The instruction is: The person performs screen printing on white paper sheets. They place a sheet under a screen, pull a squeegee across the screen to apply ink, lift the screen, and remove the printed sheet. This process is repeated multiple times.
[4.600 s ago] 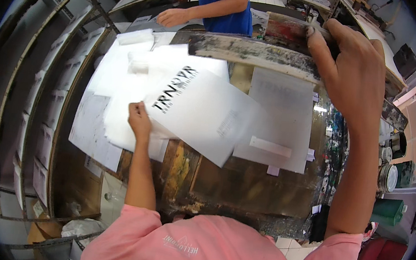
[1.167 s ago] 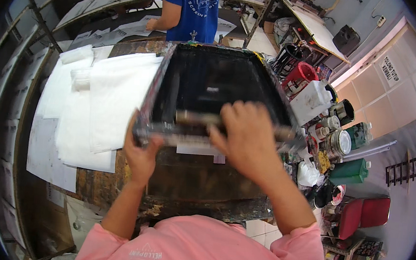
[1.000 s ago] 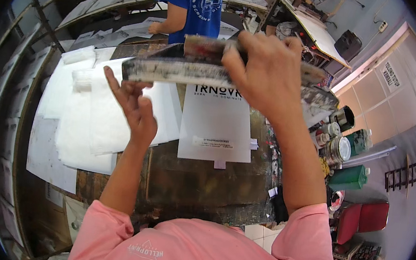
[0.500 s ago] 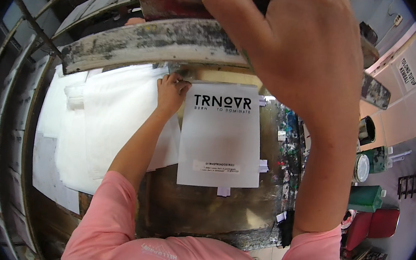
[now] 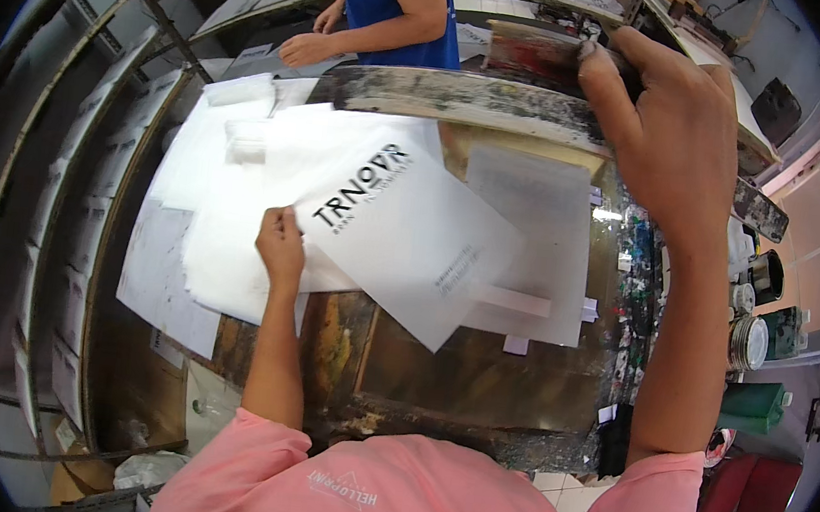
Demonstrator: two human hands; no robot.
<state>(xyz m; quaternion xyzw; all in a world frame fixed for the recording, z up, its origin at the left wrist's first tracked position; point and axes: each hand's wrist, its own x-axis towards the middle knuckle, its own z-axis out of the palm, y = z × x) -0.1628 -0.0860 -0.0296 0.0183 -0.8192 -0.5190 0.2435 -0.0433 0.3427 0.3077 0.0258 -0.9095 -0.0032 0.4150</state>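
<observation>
My left hand (image 5: 280, 248) pinches the edge of a translucent white plastic sheet (image 5: 401, 245) with black print, tilted over the worktable. Beneath its right part, a greyish translucent sheet (image 5: 540, 239) lies flat on the brown board (image 5: 438, 377), with small white tabs at its edges. Up at the right, my right hand (image 5: 673, 133) is closed round an ink-stained wooden squeegee (image 5: 533, 56), thumb over its top. Just below the squeegee runs the smeared wooden bar of a raised screen frame (image 5: 465, 98); whether my right fingers also hold the frame is hidden.
White sheets (image 5: 213, 247) are piled left of the board. Drying racks (image 5: 94, 255) stand along the left. A person in a blue shirt (image 5: 394, 8) works beyond the frame. Green containers (image 5: 751, 405), cans (image 5: 747, 343) and a red chair (image 5: 753, 485) stand at right.
My left hand has drawn the printed sheet leftward off the board and turned it, uncovering the greyish sheet. The view has shifted, bringing the person in blue further into sight.
</observation>
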